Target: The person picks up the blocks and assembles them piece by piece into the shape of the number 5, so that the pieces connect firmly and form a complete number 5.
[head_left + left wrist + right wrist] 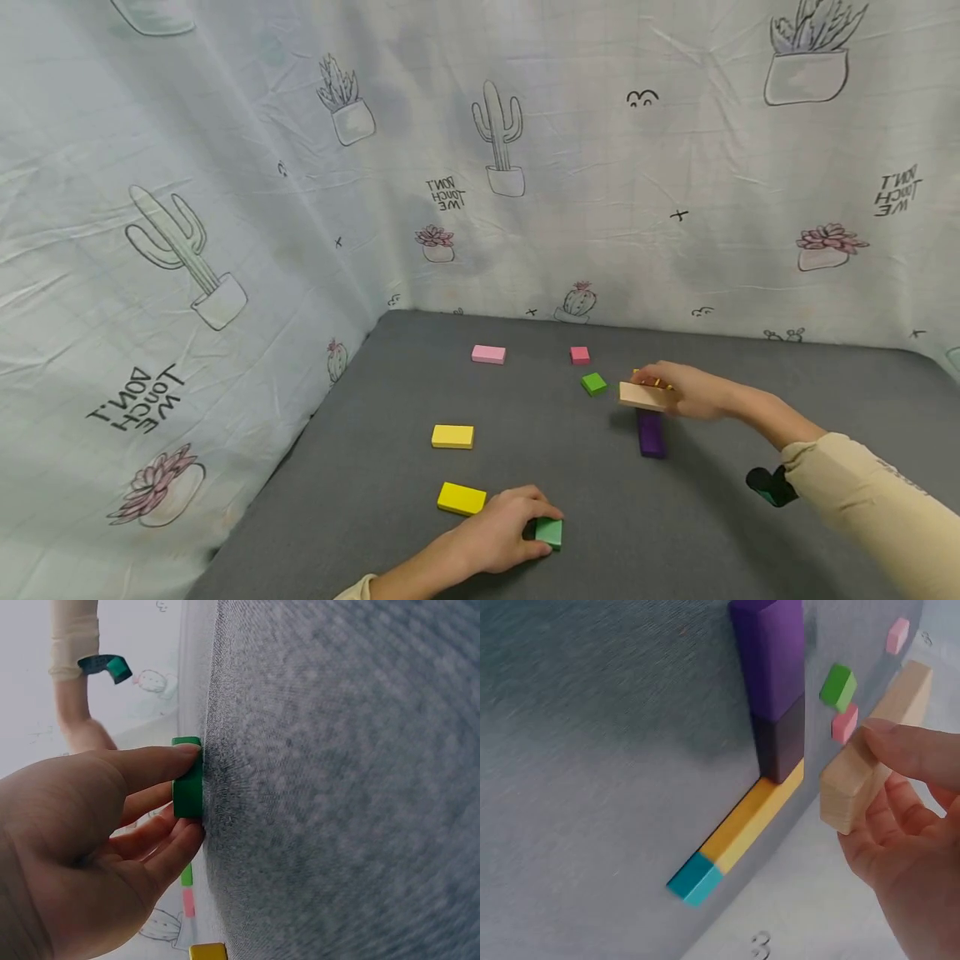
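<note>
Nearest, at the front of the grey desk point(337, 508), the left hand point(506, 529) pinches a dull green block point(549, 533) between thumb and fingers, its grip closed about the block's sides, the block down at the desk surface. Just beyond that hand lies a yellow block point(461, 498), and past it, a little apart, a second yellow block point(452, 437). On the right, a dark strap point(772, 486) with a green patch hangs by the right sleeve point(847, 483).

Farther in, a purple block point(651, 435) lies lengthwise. Above its far end, the right hand point(697, 392) holds a plain wooden block point(642, 397) clear of the desk, its grip pinching with the thumb on one face and the fingers on the other. The right wrist view shows an orange block point(754, 814) lying crosswise at the dark end of the purple row, with a teal block point(695, 879) against its end.

Beyond sit a bright green block point(594, 384), turned at an angle, a small reddish-pink block point(580, 356) near it, and a pale pink block point(489, 355) well to the left. Behind everything hangs a whitish curtain point(585, 167) printed with potted cacti.
</note>
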`<state>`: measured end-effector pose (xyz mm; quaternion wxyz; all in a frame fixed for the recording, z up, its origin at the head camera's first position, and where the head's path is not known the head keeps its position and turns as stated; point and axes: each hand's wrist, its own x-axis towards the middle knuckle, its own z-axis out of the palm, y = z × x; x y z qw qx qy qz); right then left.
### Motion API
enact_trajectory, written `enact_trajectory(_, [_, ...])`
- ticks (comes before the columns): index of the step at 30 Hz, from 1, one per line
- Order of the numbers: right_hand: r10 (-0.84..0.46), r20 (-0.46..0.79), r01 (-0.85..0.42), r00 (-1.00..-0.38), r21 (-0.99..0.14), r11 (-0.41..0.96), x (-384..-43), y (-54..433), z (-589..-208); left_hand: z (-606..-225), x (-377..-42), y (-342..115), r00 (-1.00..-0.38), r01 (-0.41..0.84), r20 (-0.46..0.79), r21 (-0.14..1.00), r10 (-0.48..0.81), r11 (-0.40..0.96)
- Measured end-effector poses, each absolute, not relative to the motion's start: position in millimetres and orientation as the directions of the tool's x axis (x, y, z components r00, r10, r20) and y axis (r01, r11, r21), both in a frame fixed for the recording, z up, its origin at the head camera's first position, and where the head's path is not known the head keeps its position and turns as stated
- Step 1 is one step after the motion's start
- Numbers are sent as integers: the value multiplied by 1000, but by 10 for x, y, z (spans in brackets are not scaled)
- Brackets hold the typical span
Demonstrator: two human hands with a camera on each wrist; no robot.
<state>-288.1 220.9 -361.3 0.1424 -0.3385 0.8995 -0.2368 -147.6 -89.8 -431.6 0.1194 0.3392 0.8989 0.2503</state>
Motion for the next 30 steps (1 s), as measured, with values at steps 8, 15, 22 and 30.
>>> enact_trajectory(8, [-660, -159, -486, -734, -556, 674, -2783, 2621, -3777, -4322, -1478, -892, -742, 546, -46, 538, 669, 642])
enact_trajectory(15, [-682, -187, -464, -707, -605, 647, -2701, 2840, -3956, -4311, -1494, -892, -743, 536, -52, 550, 668, 640])
enact_trajectory(22, [-723, -162, -512, -672, -604, 611, -2653, 2885, -4061, -4313, -1494, -902, -743, 541, -49, 543, 667, 642])
enact_trajectory(30, [-724, -182, -504, -665, -606, 616, -2627, 2861, -4090, -4319, -1500, -902, -738, 545, -55, 540, 673, 641])
